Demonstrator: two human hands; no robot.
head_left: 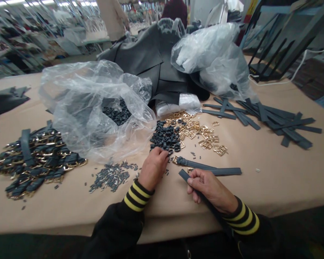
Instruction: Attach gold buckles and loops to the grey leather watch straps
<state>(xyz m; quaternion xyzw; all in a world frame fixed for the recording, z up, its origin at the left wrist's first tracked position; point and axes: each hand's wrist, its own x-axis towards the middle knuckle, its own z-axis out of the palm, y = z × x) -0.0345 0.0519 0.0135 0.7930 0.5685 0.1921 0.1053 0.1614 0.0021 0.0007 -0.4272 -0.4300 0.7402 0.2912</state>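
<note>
My left hand (154,166) is at the near edge of a pile of small dark strap loops (166,135). Its fingers are pinched, and a small dark loop shows at the fingertips. In my right hand (209,187) is a dark grey strap (184,175), gripped between thumb and fingers. The strap's flat end points up and left, while the rest runs down under the wrist. Just beyond that hand lie straps with gold buckles (205,166). Loose gold buckles (194,129) spread behind the loops.
Small dark and silvery pieces (110,178) are scattered left of my left hand. A heap of buckled straps (35,158) lies far left. Clear plastic bags (97,133) and dark sheet material (140,54) stand behind. More straps (283,118) and a router (267,68) are on the right.
</note>
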